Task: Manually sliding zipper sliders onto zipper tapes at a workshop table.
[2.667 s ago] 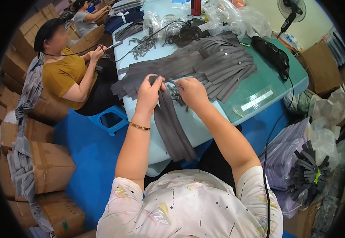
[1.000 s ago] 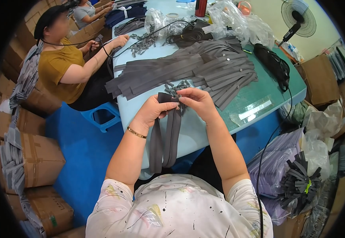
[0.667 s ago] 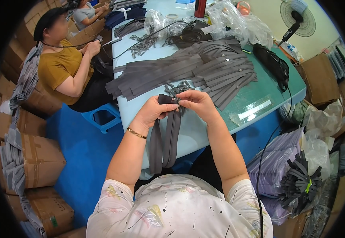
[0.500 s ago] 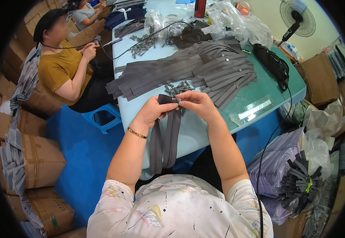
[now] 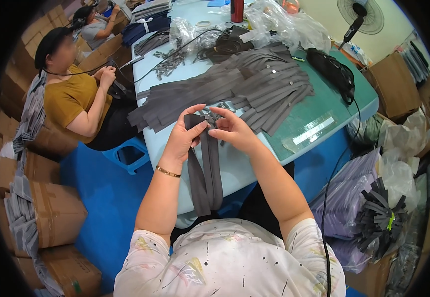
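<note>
A dark gray zipper tape (image 5: 213,173) is hanging doubled past the table's (image 5: 242,175) near edge, its top pinched under the left hand's (image 5: 179,139) thumb. The right hand (image 5: 233,132) is hovering beside it, thumb and forefinger parted. Pale tabletop is lying open rightward; metal pieces (image 5: 223,106) are crowding beyond.

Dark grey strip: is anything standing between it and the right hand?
Only a small metal piece shows there, near the upper end of the dark grey strip that the left hand holds; nothing else visible blocks the right hand.
</note>
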Demonstrator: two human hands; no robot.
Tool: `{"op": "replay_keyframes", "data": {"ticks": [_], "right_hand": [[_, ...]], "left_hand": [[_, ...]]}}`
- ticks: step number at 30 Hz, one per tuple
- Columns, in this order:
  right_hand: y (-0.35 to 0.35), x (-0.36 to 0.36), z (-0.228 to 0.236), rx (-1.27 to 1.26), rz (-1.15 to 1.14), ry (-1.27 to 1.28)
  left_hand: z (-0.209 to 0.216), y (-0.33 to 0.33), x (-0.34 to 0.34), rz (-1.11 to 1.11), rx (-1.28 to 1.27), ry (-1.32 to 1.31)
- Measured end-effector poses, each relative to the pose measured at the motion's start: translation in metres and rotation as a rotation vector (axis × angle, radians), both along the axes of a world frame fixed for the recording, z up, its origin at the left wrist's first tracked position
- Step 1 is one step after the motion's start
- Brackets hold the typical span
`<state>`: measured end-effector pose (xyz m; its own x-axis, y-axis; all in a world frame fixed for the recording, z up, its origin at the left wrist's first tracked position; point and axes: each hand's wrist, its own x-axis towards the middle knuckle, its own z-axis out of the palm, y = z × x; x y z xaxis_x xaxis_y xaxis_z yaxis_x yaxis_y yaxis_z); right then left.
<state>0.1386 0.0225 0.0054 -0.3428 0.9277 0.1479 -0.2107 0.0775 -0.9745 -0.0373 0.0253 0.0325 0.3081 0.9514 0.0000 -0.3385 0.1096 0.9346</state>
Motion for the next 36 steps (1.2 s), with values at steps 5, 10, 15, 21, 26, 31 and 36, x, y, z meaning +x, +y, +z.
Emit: {"op": "replay_keyframes", "data": {"ticks": [5, 10, 15, 21, 26, 31, 36], "right_hand": [[0.003, -0.003, -0.005, -0.184, -0.087, 0.085], [0.006, -0.004, -0.008, -0.187, -0.26, 0.122], [0.002, -0.013, -0.01, 0.132, -0.3, 0.06], [-0.001, -0.018, -0.006, 0.185, -0.416, 0.146], [0.001, -0.011, -0.004, 0.045, -0.293, 0.192], [0.001, -0.004, -0.007, -0.087, -0.245, 0.088], [-0.001, -0.004, -0.004, -0.151, -0.237, -0.057]], "left_hand": [[-0.011, 0.007, -0.001, 0.156, 0.027, -0.071], [-0.012, 0.014, -0.003, 0.313, -0.032, -0.189], [-0.011, 0.011, -0.004, 0.109, -0.041, -0.107], [-0.011, 0.009, 0.0, 0.016, -0.032, -0.003], [-0.013, 0.01, -0.003, 0.009, -0.036, 0.071], [-0.013, 0.009, 0.0, 0.005, -0.036, 0.094], [-0.013, 0.009, 0.0, -0.014, -0.035, 0.104]]}}
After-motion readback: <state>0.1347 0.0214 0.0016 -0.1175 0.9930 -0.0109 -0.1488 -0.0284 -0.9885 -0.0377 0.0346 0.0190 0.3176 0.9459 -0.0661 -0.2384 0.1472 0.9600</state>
